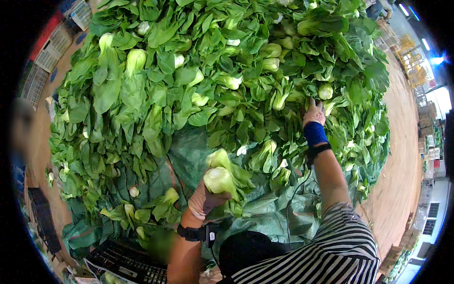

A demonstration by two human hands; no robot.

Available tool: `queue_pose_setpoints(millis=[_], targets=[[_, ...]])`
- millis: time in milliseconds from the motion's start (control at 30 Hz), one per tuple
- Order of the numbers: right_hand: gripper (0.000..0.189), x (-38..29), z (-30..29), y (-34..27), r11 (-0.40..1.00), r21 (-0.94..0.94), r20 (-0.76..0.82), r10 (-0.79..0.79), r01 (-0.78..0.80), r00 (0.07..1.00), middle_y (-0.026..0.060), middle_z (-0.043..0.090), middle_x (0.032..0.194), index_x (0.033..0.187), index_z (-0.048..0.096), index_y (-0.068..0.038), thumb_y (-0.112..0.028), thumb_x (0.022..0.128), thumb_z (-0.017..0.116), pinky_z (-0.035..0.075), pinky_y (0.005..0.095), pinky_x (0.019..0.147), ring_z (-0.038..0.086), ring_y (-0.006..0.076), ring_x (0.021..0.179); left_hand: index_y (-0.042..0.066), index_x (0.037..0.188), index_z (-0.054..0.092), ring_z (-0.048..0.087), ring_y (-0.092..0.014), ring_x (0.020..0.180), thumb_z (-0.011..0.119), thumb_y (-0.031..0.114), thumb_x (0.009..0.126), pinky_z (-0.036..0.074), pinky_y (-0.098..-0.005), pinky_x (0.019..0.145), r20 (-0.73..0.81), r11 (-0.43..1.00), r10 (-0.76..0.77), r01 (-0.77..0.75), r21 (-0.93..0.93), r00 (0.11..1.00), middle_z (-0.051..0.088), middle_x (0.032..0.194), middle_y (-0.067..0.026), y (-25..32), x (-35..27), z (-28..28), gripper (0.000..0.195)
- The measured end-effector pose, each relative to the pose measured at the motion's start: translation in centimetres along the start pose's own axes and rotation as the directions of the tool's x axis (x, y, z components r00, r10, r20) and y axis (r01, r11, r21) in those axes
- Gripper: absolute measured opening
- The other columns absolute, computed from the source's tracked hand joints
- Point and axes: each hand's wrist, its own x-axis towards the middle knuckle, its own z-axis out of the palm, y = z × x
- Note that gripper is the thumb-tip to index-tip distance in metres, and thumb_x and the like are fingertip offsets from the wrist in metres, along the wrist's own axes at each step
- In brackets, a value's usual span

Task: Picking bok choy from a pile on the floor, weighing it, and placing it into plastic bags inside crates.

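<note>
My left hand (209, 198), in a light glove with a dark palm, is closed around several heads of bok choy (219, 179), their pale bases turned up. My right hand (314, 112), gloved with a blue cuff, reaches into the large heap of bok choy (227, 81); its fingertips are partly hidden among leaves, beside a pale round base (325, 91). Whether it grips a head does not show. Loose heads lie on the green woven plastic sheet (262, 206) between my arms.
A black plastic crate (124, 262) stands at the lower left, near my left forearm. Light plastic crates (53, 49) stand at the upper left. A blurred person (22, 131) is at the left edge. Cables run from both wrist straps. Cardboard boxes (392, 261) are at the lower right.
</note>
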Motion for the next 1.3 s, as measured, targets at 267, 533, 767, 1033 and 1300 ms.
queue_pose_setpoints(millis=[267,533,767,1033,1300], targets=[[0.022,-10.7,-2.0,-3.5,-0.072,0.913,0.338,-0.415,-0.401,0.845,0.0084,0.059,0.097,0.106,0.052,-0.007,-0.019,0.087,0.055,0.049,0.0320,0.074,0.059,0.0196,0.088,0.005,0.121,0.044,0.052,-0.019,0.105,0.087,0.021,0.049,0.040,-0.0346,0.094,-0.100,0.982,-0.089,0.070,-0.175,0.991,0.055,0.112,-0.0070,3.0,-7.0,-2.7,0.086],[0.026,-26.2,-20.6,-15.7,-0.018,0.993,0.017,-0.958,-0.120,0.285,0.0068,0.056,0.098,0.107,0.054,-0.002,-0.016,0.086,0.047,0.043,0.0268,0.081,0.053,0.0141,0.091,0.028,0.110,0.061,0.021,-0.048,0.129,0.080,0.055,0.037,0.016,-0.0608,0.103,0.085,0.627,0.315,-0.274,0.729,0.945,0.043,0.127,-0.0184,16.6,-14.9,-3.0,0.080],[0.040,-37.7,-32.2,-18.1,0.001,0.989,-0.017,-0.993,-0.148,-0.120,0.0112,0.055,0.100,0.108,0.048,0.000,-0.035,0.090,0.041,0.045,0.0320,0.081,0.055,0.0202,0.092,0.034,0.112,0.061,0.029,-0.050,0.123,0.079,0.045,0.043,0.022,-0.0595,0.102,-0.143,0.510,0.450,-0.122,0.852,0.881,0.043,0.128,-0.0161,18.4,-28.9,0.3,0.072],[0.046,-55.2,-33.6,-21.9,0.007,0.917,-0.131,-0.938,-0.399,-0.320,0.0110,0.055,0.115,0.123,0.045,-0.006,-0.043,0.095,0.038,0.043,0.0380,0.092,0.054,0.0232,0.104,0.015,0.106,0.063,0.042,-0.033,0.115,0.075,0.024,0.066,0.036,-0.0441,0.095,-0.457,0.656,0.612,-0.091,0.750,0.646,0.046,0.124,-0.0194,23.3,-53.7,2.3,0.043],[0.053,-76.6,-32.0,-27.7,-0.464,0.558,0.201,-0.729,0.688,-0.655,0.0191,0.058,0.113,0.119,0.050,-0.001,-0.043,0.086,0.053,0.044,0.0389,0.087,0.055,0.0312,0.107,0.003,0.107,0.056,0.054,-0.026,0.102,0.082,0.024,0.058,0.044,-0.0374,0.091,-0.929,0.965,0.233,-0.051,0.258,-0.287,0.056,0.110,-0.0137,20.9,-73.5,5.3,0.060]])
